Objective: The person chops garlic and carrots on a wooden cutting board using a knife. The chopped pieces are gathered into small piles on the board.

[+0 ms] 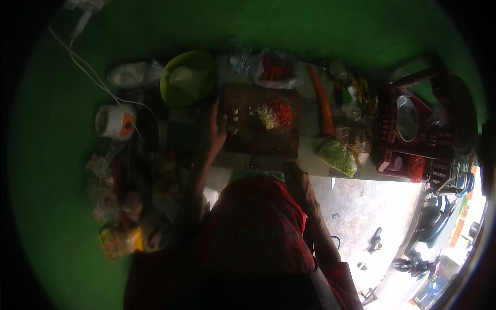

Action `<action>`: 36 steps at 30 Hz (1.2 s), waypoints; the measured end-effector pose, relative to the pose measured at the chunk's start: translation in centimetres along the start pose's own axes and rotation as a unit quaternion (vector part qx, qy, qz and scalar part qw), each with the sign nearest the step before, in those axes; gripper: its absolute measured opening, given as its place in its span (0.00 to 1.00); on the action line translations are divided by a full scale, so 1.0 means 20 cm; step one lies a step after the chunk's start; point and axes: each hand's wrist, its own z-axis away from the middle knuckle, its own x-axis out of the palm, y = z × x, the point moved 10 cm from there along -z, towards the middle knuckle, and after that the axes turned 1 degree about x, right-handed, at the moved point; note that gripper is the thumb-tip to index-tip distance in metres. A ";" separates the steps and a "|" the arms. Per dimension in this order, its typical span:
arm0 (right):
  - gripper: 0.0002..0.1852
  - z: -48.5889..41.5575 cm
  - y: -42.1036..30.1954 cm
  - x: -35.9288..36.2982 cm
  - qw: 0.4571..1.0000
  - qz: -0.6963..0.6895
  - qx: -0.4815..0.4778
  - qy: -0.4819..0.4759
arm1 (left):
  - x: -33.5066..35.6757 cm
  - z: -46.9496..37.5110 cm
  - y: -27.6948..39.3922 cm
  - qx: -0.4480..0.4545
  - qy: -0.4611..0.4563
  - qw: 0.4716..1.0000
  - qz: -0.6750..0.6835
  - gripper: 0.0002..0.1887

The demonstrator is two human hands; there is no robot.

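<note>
A wooden cutting board (262,141) lies on the table before me, bearing a heap of chopped red chili (281,113) and a heap of finely chopped pale garlic or onion (266,117). Several whole pale cloves (235,116) rest at its left side. My left hand (217,130) is upright at the board's left edge, the thumb apart from the fingers, with nothing seen in it. Near the table's front edge, below the board's right corner, is my right hand (297,182), fingers curled; shadow hides whether it holds anything.
Behind the board stand a green plastic bowl (188,93) and a bag of red chilies (276,69). To the right lie a carrot (322,102), a bag of shredded green vegetable (338,158) and a dark red plastic basket (418,149). A white cylindrical appliance (112,121) and cable are left.
</note>
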 end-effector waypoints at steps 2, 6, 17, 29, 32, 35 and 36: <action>0.12 0.00 0.00 0.01 1.000 0.019 -0.004 -0.009 | 0.03 0.02 0.06 0.044 -0.002 0.995 -0.094 0.29; 0.12 0.01 0.05 0.00 0.999 0.017 0.045 -0.007 | 0.03 0.07 0.16 0.078 -0.036 0.991 -0.107 0.31; 0.09 0.00 0.01 -0.04 0.999 -0.021 0.034 0.011 | 0.09 -0.08 0.39 0.103 -0.086 0.990 -0.049 0.16; 0.10 0.01 0.05 -0.03 0.999 -0.018 0.032 -0.008 | 0.17 -0.07 0.37 0.162 -0.039 0.986 -0.018 0.16; 0.10 0.01 0.02 -0.02 0.999 -0.029 0.008 -0.013 | 0.18 0.00 0.38 0.145 -0.064 0.986 -0.051 0.17; 0.10 0.01 0.02 0.00 0.999 -0.034 0.003 -0.027 | 0.18 0.06 0.39 0.128 -0.066 0.988 -0.062 0.19; 0.09 0.01 0.00 0.00 0.999 -0.030 -0.023 -0.019 | 0.19 0.07 0.38 0.127 -0.061 0.988 -0.058 0.20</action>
